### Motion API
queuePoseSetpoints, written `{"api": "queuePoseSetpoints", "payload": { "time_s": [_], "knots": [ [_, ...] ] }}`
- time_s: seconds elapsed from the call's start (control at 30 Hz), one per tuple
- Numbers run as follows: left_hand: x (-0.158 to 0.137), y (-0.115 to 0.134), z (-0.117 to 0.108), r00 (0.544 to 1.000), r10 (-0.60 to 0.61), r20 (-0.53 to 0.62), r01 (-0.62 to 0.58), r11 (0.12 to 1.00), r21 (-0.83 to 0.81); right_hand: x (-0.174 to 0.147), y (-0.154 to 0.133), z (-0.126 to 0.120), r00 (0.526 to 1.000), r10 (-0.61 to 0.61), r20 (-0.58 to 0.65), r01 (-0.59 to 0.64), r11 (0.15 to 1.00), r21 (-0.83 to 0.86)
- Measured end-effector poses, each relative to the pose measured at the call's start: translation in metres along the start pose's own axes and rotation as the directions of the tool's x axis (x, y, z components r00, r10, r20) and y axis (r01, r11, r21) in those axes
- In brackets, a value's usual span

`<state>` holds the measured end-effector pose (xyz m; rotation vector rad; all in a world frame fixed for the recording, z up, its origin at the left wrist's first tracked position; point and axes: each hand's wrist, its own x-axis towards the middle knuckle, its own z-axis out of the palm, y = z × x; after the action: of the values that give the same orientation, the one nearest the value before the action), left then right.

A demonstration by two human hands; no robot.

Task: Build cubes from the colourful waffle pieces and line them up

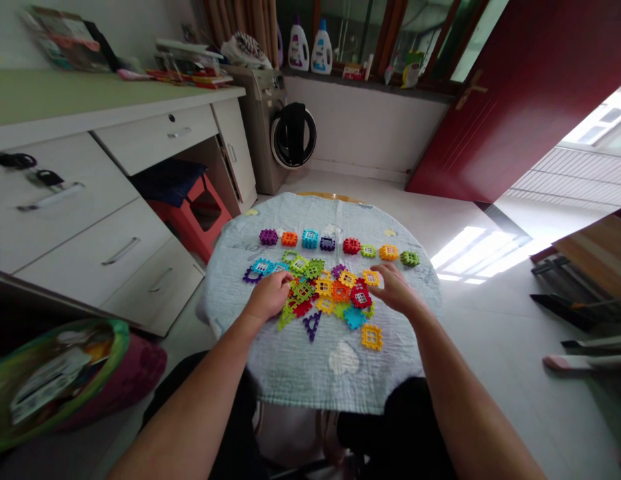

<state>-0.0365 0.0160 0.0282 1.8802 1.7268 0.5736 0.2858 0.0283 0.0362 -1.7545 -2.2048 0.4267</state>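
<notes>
A loose pile of colourful interlocking plastic building pieces lies mid-table, among them an orange piece (pixel 341 292), a red piece (pixel 361 295) and a light blue piece (pixel 355 317). My left hand (pixel 270 295) is at the pile's left side, its fingers curled in beside a green piece (pixel 303 291); what they hold, if anything, is hidden. At the right side, my right hand (pixel 394 288) has its thumb and fingertips on a yellow window-shaped piece (pixel 371 277). Nearest me lie a purple triangle piece (pixel 311 325) and a yellow square piece (pixel 371 337).
Behind the pile stands a row of several assembled blocks, from a purple block (pixel 269 237) to a green block (pixel 409 258). A pale cloth (pixel 300 373) covers the round table. A red stool (pixel 205 217), a washing machine (pixel 270 127) and a waste bin (pixel 135 360) surround it.
</notes>
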Motion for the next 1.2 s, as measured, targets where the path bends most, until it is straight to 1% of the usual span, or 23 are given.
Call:
{"api": "queuePoseSetpoints", "payload": {
  "time_s": [0.1, 0.17, 0.23, 0.33, 0.4, 0.47, 0.53, 0.6, 0.67, 0.8, 0.87, 0.93, 1.0, 1.13, 1.2],
  "knots": [
    [0.002, -0.009, -0.009, 1.0, -0.026, -0.009, 0.027, 0.998, 0.051, -0.029, -0.041, 0.019, 0.993, -0.051, 0.108, 0.045, 0.997, 0.059],
    [0.003, -0.016, -0.015, 0.999, -0.04, -0.004, 0.04, 0.994, 0.099, -0.043, -0.06, 0.031, 0.979, -0.067, 0.192, 0.06, 0.997, 0.043],
    [0.004, -0.023, -0.019, 0.999, -0.035, 0.025, 0.031, 0.989, 0.147, -0.052, -0.073, 0.04, 0.962, -0.083, 0.259, 0.081, 0.997, 0.018],
    [0.006, -0.03, -0.019, 0.997, -0.02, 0.072, 0.006, 0.982, 0.189, -0.054, -0.081, 0.05, 0.943, -0.101, 0.316, 0.109, 0.994, -0.007],
    [0.008, -0.033, -0.016, 0.998, -0.015, 0.061, 0.001, 0.975, 0.222, -0.05, -0.081, 0.052, 0.934, -0.105, 0.341, 0.119, 0.993, -0.021],
    [0.01, -0.033, -0.011, 1.0, -0.01, 0.02, 0.005, 0.962, 0.272, -0.045, -0.081, 0.051, 0.922, -0.114, 0.369, 0.133, 0.991, -0.024],
    [0.013, -0.032, -0.006, 1.0, -0.014, -0.007, 0.016, 0.947, 0.321, -0.041, -0.078, 0.047, 0.91, -0.122, 0.396, 0.138, 0.99, -0.011],
    [0.013, -0.03, -0.001, 1.0, -0.03, -0.006, 0.03, 0.931, 0.363, -0.037, -0.073, 0.04, 0.907, -0.118, 0.405, 0.125, 0.992, 0.009],
    [0.013, -0.027, 0.002, 0.999, -0.038, 0.006, 0.032, 0.916, 0.4, -0.035, -0.065, 0.03, 0.92, -0.083, 0.382, 0.081, 0.996, 0.021],
    [0.013, -0.025, 0.007, 1.0, -0.019, 0.021, 0.008, 0.901, 0.434, -0.032, -0.042, 0.009, 0.965, 0.062, 0.254, -0.06, 0.998, -0.015],
    [0.013, -0.024, 0.01, 0.999, -0.015, 0.041, -0.004, 0.9, 0.436, -0.032, -0.032, 0.002, 0.971, 0.107, 0.214, -0.1, 0.994, -0.04],
    [0.014, -0.023, 0.013, 0.997, -0.022, 0.074, -0.012, 0.901, 0.434, -0.031, -0.027, 0.001, 0.969, 0.121, 0.214, -0.113, 0.992, -0.051],
    [0.015, -0.021, 0.016, 0.994, -0.026, 0.107, -0.022, 0.904, 0.427, -0.03, -0.025, 0.003, 0.966, 0.105, 0.236, -0.1, 0.994, -0.034],
    [0.015, -0.018, 0.019, 0.992, 0.004, 0.127, -0.053, 0.92, 0.388, -0.025, -0.027, 0.015, 0.947, 0.002, 0.321, -0.019, 0.999, 0.05],
    [0.014, -0.017, 0.02, 0.992, 0.027, 0.127, -0.069, 0.937, 0.342, -0.022, -0.026, 0.02, 0.942, 0.011, 0.337, -0.016, 1.0, 0.014]
  ]
}}
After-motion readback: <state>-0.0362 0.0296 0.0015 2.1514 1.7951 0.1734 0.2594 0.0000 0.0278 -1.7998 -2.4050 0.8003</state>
